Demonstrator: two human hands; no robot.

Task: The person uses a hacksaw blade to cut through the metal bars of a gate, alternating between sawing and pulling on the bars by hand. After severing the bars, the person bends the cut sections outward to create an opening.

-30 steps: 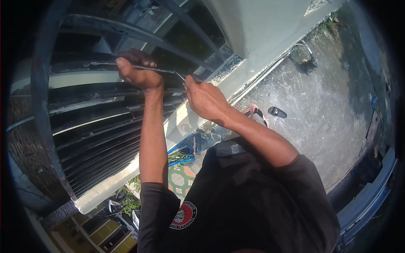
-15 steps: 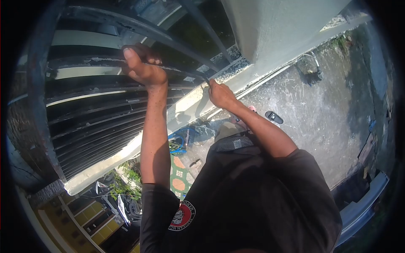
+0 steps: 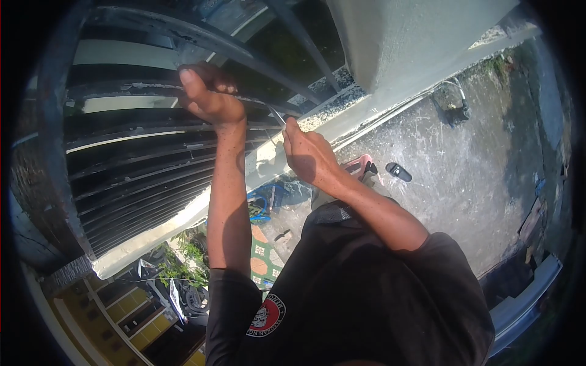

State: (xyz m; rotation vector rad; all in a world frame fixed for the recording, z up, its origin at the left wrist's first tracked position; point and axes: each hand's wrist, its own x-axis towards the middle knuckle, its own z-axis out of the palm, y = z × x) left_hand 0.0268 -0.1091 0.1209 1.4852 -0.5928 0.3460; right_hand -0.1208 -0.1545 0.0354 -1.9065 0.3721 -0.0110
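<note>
Dark metal bars with flaking paint form a fence on the left. My left hand is closed around one of the upper bars, thumb on the near side and fingers behind. Lower right of it, my right hand is closed on a thin, shiny metal tool. Its narrow tip points up and left at the gripped bar, near the bar's lower end. The tool's handle is hidden inside my fist.
A pale concrete ledge runs under the bars, beside a grey pillar. On the rough concrete ground lie a black sandal and a bucket. Green plants grow below the fence, with a parked motorbike nearby.
My right hand has drawn down and left, turning so that the thin metal tool now shows. My left hand keeps its grip on the bar.
</note>
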